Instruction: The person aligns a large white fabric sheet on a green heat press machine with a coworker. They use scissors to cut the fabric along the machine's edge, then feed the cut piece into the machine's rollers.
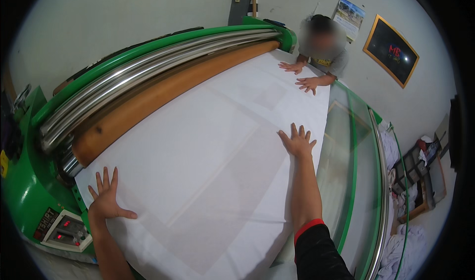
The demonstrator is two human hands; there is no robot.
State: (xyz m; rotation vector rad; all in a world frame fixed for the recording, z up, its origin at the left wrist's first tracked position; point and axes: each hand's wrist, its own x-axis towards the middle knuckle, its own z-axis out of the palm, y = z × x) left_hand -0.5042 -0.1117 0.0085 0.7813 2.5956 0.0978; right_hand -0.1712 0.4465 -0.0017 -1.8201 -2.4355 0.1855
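A large white sheet lies spread over the bed of a green roller heat press, with faint darker rectangles showing through it. I cannot tell whether it is paper or cloth. My left hand rests on its near left part, fingers spread, close to the end of the brown roller. On the sheet's right side, my right hand is pressed flat with fingers apart. Across from me, a co-worker leans in and lays both open hands on the far end of the sheet.
Steel rollers run behind the brown one, under a green bar. A control panel sits at the near left. To the right are a glass-like panel with a green rail, a metal bar and piled white cloth.
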